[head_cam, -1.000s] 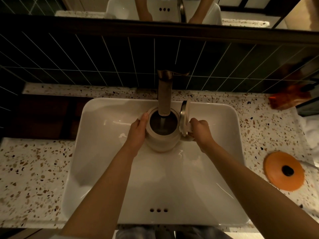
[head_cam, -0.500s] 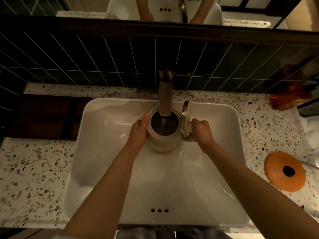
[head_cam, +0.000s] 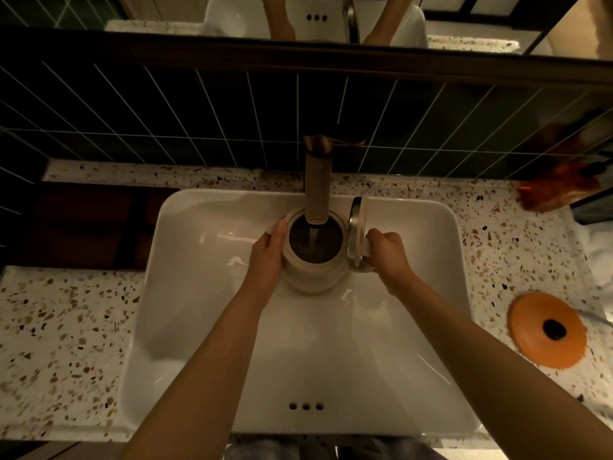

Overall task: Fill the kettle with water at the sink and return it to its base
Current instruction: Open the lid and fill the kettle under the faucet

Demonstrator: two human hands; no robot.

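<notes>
A cream kettle [head_cam: 313,273] is held upright inside the white sink [head_cam: 205,293], right under the brass tap [head_cam: 317,190]. A thin stream of water runs from the tap into the kettle's dark mouth. Its lid [head_cam: 356,227] stands flipped up on the right side. My left hand [head_cam: 267,260] presses against the kettle's left wall. My right hand [head_cam: 386,254] is closed around the handle on the right. The orange round base [head_cam: 547,330] lies on the counter to the right of the sink.
Speckled terrazzo counter [head_cam: 66,343] surrounds the sink. A dark tiled wall rises behind the tap, with a mirror above it. An orange-red packet [head_cam: 557,190] lies at the back right. A dark recess [head_cam: 83,224] sits at the left.
The view has shifted a little to the right. The kettle and both hands stay where they were while water keeps running in.
</notes>
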